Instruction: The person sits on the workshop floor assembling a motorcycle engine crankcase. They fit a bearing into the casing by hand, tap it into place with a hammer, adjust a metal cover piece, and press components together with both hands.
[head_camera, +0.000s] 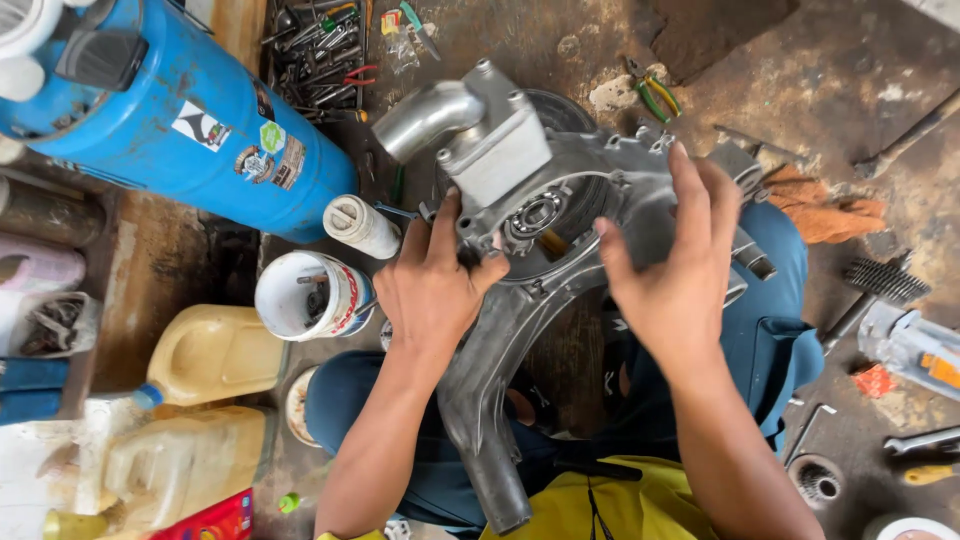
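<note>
A large grey metal engine casing rests across my lap, its long arm running down between my knees. A round bearing sits in its middle, and a curved metal pipe sticks out at the upper left. My left hand grips the casing's left edge just below the boxy block. My right hand lies flat with fingers spread on the casing's right side, thumb reaching toward the bearing.
A blue cylinder tank lies at the upper left. Beside it are a white tub, yellow jugs, a pile of hand tools, pliers, an orange rag, a wire brush and spanners on the dirty floor.
</note>
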